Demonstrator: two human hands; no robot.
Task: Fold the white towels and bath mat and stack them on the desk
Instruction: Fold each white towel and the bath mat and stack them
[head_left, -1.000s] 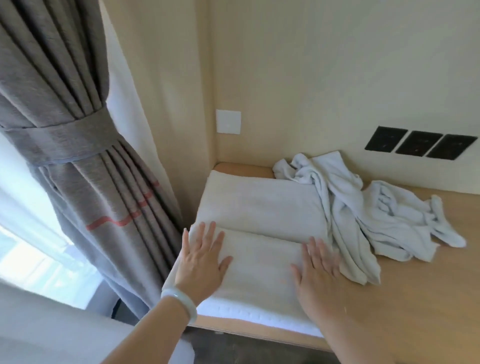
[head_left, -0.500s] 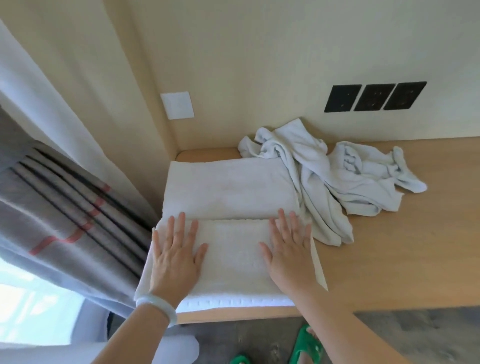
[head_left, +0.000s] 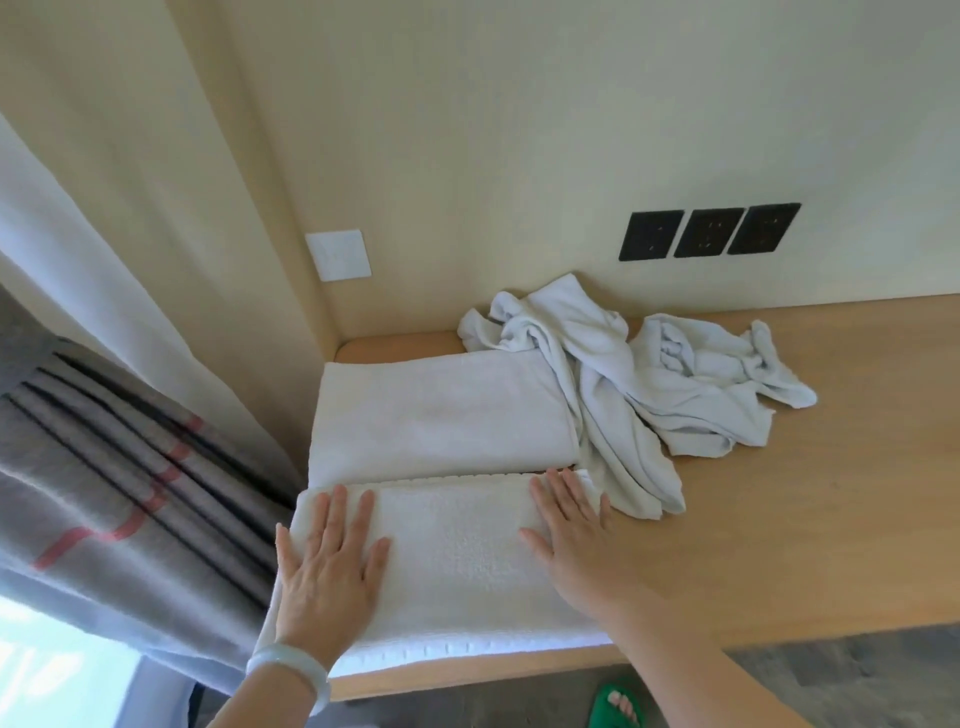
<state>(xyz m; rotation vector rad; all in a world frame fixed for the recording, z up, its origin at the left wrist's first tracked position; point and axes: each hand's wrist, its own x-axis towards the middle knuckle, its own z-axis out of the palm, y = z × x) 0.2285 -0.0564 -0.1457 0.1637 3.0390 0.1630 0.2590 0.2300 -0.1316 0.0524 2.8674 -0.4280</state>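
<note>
Head view: one wooden desk (head_left: 779, 509) fills the right and centre of the frame, and one grey curtain (head_left: 104, 493) with a red stripe hangs at the left. Two folded white pieces lie at the desk's left end. The flat folded towel (head_left: 441, 410) is toward the wall, and the thick folded towel (head_left: 457, 566) lies just in front of it, touching it and reaching the desk's near edge. One crumpled heap (head_left: 649, 384) of pale towels sits right of centre, against the flat towel's right side; it looks like two pieces, but I cannot tell for sure. Two hands press on the thick towel. The left hand (head_left: 327, 577) lies flat on its left end with fingers straight and spread. The right hand (head_left: 582, 545) lies flat on its right end with fingers straight and close together. Neither grips anything. Three black sockets (head_left: 709, 232) and one white switch (head_left: 337, 255) sit on the wall. One pale bracelet (head_left: 291, 670) circles the left wrist, and one green slipper (head_left: 615, 709) shows at the bottom edge.
</note>
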